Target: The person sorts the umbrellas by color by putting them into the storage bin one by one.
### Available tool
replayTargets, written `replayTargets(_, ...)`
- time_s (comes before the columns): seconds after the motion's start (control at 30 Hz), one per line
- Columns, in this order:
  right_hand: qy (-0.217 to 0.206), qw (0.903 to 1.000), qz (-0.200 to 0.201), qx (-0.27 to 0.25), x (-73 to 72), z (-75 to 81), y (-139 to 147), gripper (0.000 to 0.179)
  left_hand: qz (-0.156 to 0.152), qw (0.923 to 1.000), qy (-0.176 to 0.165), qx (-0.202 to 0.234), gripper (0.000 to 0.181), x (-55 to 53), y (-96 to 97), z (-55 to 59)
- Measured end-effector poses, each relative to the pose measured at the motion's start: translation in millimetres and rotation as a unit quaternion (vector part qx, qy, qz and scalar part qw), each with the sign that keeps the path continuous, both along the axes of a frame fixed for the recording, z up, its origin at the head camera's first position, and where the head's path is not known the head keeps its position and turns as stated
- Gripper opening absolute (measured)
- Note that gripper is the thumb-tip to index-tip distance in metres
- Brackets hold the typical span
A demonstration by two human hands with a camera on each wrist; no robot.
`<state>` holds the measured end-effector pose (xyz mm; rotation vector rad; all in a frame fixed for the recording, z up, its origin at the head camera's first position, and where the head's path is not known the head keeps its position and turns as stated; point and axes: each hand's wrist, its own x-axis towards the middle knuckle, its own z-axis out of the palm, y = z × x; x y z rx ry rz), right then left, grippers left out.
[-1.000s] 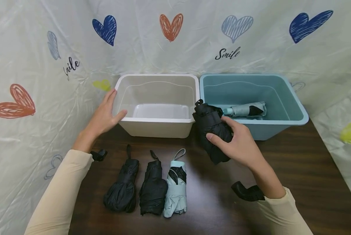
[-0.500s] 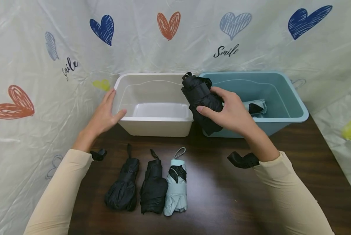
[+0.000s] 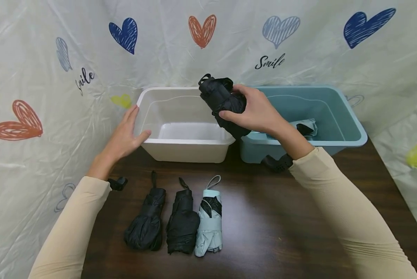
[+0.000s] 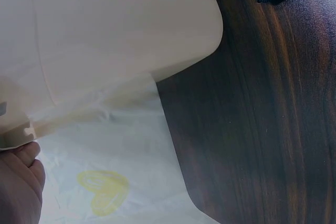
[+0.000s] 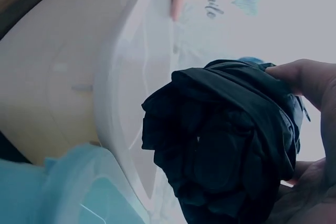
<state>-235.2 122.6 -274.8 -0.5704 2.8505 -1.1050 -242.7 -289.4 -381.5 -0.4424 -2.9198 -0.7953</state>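
Note:
My right hand [image 3: 255, 108] grips a folded black umbrella [image 3: 222, 100], fingers on one side and thumb on the other. The umbrella is tilted, its wrist loop at the upper left, over the right side of the white bin [image 3: 187, 152]. In the right wrist view the black umbrella [image 5: 215, 145] shows its bunched fabric end. My left hand [image 3: 119, 135] holds the white bin at its left rim, thumb over the front corner; in the left wrist view this hand [image 4: 21, 182] is partly cut off. The white bin's visible floor holds nothing.
A blue bin [image 3: 334, 116] stands to the right, a light blue umbrella [image 3: 307, 127] inside it. On the dark table lie a black umbrella [image 3: 147, 221], a second black umbrella [image 3: 182, 224] and a pale blue one [image 3: 209, 224] in a row. A heart-printed sheet [image 3: 159, 50] hangs behind.
My right hand has carried the black umbrella up and left, from in front of the blue bin to over the white bin's right side. The left hand stays at the white bin's rim.

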Motion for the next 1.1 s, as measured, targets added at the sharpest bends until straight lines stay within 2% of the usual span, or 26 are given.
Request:
replayTargets(0.13,0.003,0.9998,0.016,0.01,-12.8,1.0,-4.9,0.067,0.002,1.0,0.0,0.002,0.095,-1.0,0.5,0.1)
replayTargets(0.27,-0.006,0.999,0.034,0.029,-24.3,-0.3,-9.7,0.073,0.002,1.0,0.0,0.002,0.095,-1.4,1.7,0.9)
replayTargets(0.47,0.018,0.9943,0.069,0.08,-34.1,-1.6,-20.0,0.078,-0.003,1.0,0.002,0.004,0.095,-3.3,2.9,-0.5)
replayTargets(0.6,0.037,0.9889,0.091,0.111,-37.0,-1.2,-28.9,0.079,0.0,1.0,0.005,0.005,0.095,-3.7,1.5,-2.2)
replayTargets(0.8,0.042,0.9833,0.113,0.136,-39.7,-2.8,-39.1,0.079,0.001,1.0,0.001,0.006,0.095,-3.5,2.0,-3.0)
replayTargets(1.1,0.037,0.9799,0.156,0.119,-38.5,-4.9,-51.8,0.072,0.004,0.9999,0.01,0.007,0.095,-3.4,0.1,-4.9)
